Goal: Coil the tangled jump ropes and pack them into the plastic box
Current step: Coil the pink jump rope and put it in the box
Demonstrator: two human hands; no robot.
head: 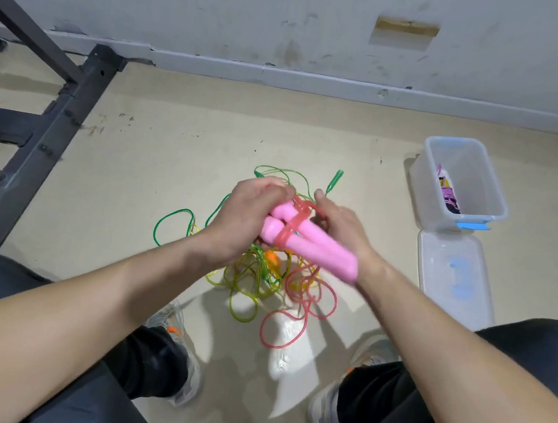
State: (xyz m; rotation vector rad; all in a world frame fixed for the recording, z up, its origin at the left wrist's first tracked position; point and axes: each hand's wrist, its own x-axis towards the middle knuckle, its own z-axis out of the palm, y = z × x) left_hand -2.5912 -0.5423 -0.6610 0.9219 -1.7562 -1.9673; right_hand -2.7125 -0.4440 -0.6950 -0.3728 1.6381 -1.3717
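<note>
Nearest you, loose loops of the red translucent plastic cord (296,316) trail on the floor beside a tangle of green and yellow ropes (249,275), so most of the coiling is left. Above it, your left hand (247,215) curls round the heads of the two pink foam handles (318,247) and your right hand (339,229) clasps their shafts, red turns binding the pair between your grips. Farther right, the clear plastic box (492,194) holds one purple rope (451,194), already packed.

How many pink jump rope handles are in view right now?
2. The upper handle and lower handle lie side by side, bound with red rope, held between the left hand and right hand. Others may hide in the plastic box.
</note>
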